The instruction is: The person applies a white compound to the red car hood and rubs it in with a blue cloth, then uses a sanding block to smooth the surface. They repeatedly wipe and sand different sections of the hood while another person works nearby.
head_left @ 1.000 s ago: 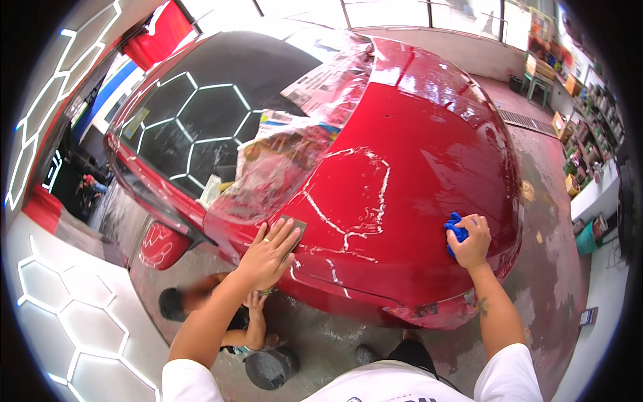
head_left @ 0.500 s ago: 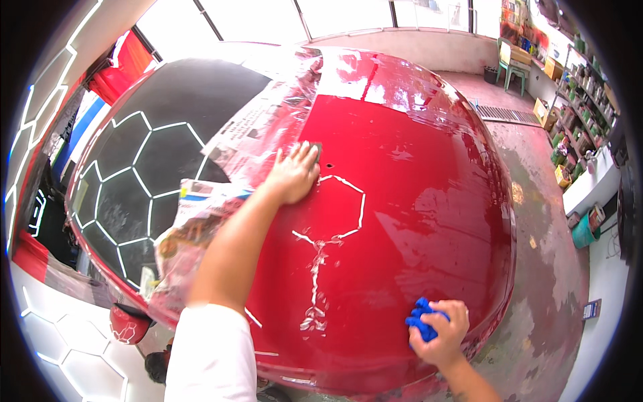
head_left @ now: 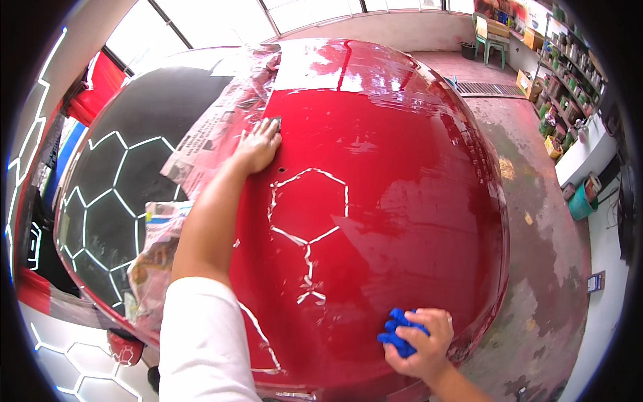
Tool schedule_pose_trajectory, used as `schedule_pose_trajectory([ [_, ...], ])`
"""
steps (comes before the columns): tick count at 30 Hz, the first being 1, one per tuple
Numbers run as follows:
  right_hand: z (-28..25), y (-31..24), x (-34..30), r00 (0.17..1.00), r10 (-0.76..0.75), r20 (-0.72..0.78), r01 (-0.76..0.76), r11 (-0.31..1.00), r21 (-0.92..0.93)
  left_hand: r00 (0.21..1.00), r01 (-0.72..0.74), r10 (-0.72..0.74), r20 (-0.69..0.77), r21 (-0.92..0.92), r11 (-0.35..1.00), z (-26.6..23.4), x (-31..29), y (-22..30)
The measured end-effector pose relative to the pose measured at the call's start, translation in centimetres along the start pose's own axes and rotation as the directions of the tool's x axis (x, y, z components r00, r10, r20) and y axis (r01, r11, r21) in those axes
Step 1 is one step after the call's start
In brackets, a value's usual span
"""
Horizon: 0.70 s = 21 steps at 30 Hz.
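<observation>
Here: right hand fisted around bunched blue cloth on red car hood; left hand flat, fingers spread, at newspaper masking

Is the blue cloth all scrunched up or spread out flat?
Scrunched up. The blue cloth is a bunched wad gripped in the right hand on the red car hood; folds stick out past the fingers.

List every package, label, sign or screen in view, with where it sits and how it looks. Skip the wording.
Newspaper masking: printed sheets, grey-white, taped along the red hood's left edge beside the left hand.
Crumpled printed sheet: multicoloured, lower left by the windscreen.
Small box: blue, on the floor at right.
Shelf containers: small mixed-colour packs, top right; too small to describe.
No screens visible.
</observation>
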State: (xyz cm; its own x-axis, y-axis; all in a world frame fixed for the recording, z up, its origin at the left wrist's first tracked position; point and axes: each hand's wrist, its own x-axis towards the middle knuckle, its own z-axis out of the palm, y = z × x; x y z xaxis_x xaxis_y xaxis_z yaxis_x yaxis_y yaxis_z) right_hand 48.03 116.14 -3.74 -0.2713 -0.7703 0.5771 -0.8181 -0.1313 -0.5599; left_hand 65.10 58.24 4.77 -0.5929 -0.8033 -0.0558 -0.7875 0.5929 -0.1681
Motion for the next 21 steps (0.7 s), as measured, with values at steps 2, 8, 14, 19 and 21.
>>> schedule_pose_trajectory([
  [2,-0.1,-0.3,0.2,1.0,-0.002,-0.026,0.002,1.0,-0.009,0.999,-0.046,0.046,0.011,0.024,0.999,-0.4,-7.0,0.4],
  [8,0.1,-1.5,0.1,0.998,0.0,-0.063,-0.003,0.999,-0.047,0.982,-0.189,0.19,-0.005,0.042,0.981,-0.2,-34.6,0.8],
  [14,0.2,-1.5,-0.5,0.995,0.005,-0.102,-0.012,0.998,-0.065,0.977,-0.195,0.2,0.074,-0.074,0.978,-1.8,-57.6,-1.0],
  [19,0.2,-1.6,-0.1,0.995,0.004,-0.1,-0.011,0.997,-0.073,0.968,-0.233,0.235,0.088,-0.032,0.972,-2.2,-55.7,-1.9],
  [21,0.2,-1.5,-0.2,0.997,0.011,-0.081,-0.016,0.998,-0.063,0.962,-0.271,0.272,0.036,-0.029,0.962,-1.6,-48.2,-1.2],
])
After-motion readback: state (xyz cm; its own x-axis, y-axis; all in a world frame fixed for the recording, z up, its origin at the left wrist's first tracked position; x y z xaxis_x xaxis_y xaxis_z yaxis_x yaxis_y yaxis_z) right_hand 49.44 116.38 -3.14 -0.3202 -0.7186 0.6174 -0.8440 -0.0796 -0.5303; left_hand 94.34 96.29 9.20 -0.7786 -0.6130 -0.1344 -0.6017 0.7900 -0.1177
